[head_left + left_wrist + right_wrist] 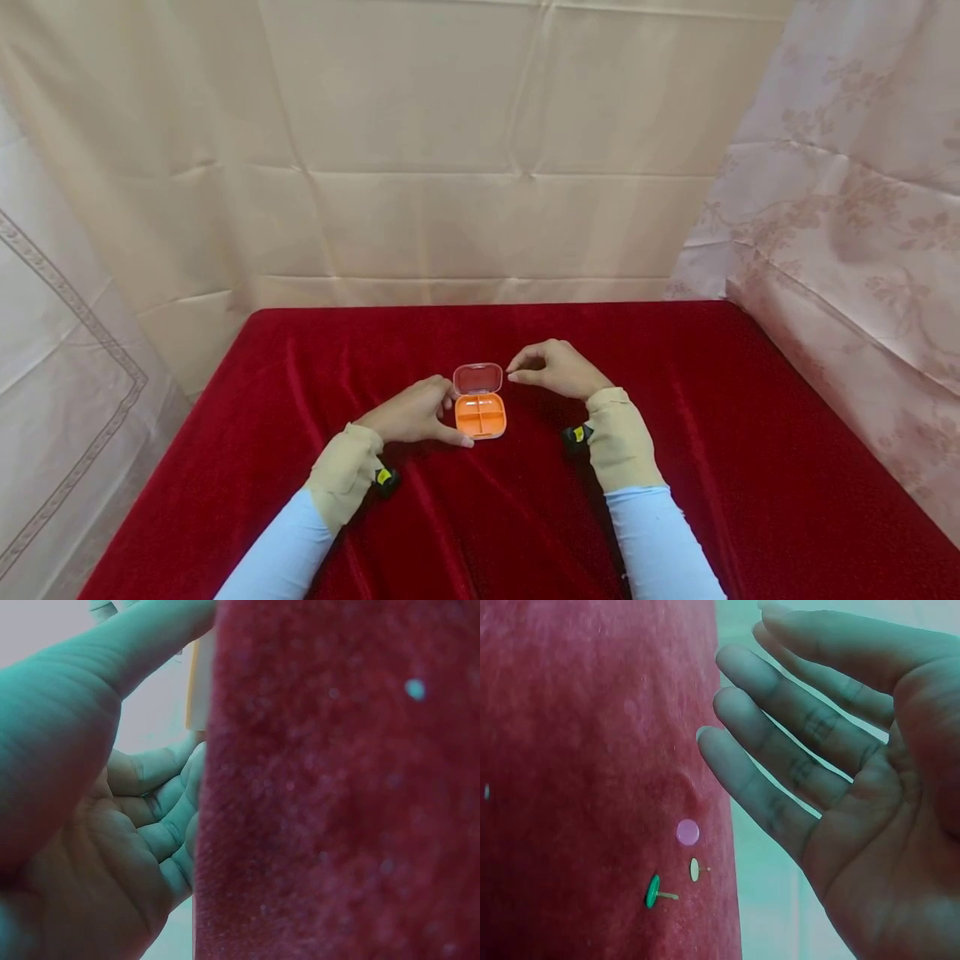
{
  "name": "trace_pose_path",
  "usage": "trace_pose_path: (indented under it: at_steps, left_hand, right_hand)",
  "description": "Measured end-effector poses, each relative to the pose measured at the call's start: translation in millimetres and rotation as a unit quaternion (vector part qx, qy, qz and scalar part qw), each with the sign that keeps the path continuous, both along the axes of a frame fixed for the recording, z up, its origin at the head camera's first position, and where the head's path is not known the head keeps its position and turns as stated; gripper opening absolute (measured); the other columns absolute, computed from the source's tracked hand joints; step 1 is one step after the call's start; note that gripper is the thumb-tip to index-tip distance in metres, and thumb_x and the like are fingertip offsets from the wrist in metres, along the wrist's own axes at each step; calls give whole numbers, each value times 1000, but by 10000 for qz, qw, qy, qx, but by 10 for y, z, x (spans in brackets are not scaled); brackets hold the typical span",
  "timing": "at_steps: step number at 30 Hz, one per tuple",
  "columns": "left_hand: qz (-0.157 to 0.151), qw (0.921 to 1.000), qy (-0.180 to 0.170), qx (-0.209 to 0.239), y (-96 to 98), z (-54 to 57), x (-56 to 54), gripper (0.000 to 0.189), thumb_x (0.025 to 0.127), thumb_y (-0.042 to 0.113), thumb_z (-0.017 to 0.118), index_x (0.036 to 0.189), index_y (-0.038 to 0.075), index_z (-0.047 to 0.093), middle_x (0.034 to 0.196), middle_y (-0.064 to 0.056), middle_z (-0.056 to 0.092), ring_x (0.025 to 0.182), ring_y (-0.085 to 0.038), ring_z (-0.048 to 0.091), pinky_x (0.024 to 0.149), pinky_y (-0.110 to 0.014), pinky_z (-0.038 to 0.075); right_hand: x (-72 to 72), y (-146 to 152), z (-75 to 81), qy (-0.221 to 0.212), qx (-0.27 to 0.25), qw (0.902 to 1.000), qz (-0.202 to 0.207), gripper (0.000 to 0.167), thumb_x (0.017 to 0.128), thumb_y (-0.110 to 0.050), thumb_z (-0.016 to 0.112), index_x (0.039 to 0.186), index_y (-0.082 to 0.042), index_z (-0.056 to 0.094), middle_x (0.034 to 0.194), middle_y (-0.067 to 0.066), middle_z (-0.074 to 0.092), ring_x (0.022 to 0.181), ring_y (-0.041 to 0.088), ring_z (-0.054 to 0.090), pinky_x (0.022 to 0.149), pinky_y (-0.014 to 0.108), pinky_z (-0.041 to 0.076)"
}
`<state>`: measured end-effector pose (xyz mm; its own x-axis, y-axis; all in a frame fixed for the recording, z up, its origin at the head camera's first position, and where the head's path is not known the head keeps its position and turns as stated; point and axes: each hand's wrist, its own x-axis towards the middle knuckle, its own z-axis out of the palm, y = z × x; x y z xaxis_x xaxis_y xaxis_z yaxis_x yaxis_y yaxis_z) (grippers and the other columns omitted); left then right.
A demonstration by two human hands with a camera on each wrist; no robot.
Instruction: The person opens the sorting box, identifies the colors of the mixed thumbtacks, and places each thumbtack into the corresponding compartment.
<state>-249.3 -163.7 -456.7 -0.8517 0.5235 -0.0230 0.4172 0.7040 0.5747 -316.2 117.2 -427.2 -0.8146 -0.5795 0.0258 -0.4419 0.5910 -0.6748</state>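
Note:
An orange pill box (481, 416) lies on the red cloth in the head view, its clear lid (477, 379) raised toward the far side. Dividers split its base into several compartments, and I see nothing in them. My left hand (415, 412) holds the box from the left, thumb at the near edge and fingers by the hinge side. Its grip is partly hidden in the left wrist view. Just right of the lid, my right hand (561, 367) hovers with bent, relaxed fingers. No object shows in its fingers in the right wrist view, though the index fingertip is cut off.
In the right wrist view, a green thumbtack (653, 891), a pale thumbtack (694, 869) and a pink round piece (688, 832) lie on the cloth. The red velvet cloth (337, 350) covers the table. Beige curtains (450, 225) hang behind it.

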Motion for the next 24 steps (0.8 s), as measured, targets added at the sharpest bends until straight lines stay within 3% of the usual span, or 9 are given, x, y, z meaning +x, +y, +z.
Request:
trace_pose_path:
  at_steps: [8,18,24]
  left_hand:
    - [-38,10000,5,58,-10,-8,-1,66,75,48,91,115,4,63,95,0,58,86,-14,53,78,-30,49]
    - [-5,9999,-17,100,-7,-2,24,66,75,46,92,116,4,62,96,0,57,86,-14,53,76,-30,49]
    - [22,9999,-13,135,-16,5,26,68,75,47,91,118,3,62,97,0,57,87,-14,53,77,-30,49]
  right_hand:
    - [5,45,10,-16,165,9996,-238,7,94,-25,78,101,-22,78,96,-8,73,70,17,53,56,31,47]
    - [-8,143,26,208,282,9990,-289,7,94,-24,77,101,-21,79,96,-10,74,88,17,59,75,35,49]
    - [-34,256,45,317,259,9985,-363,8,94,-24,77,101,-21,79,96,-10,74,90,15,60,82,37,48]
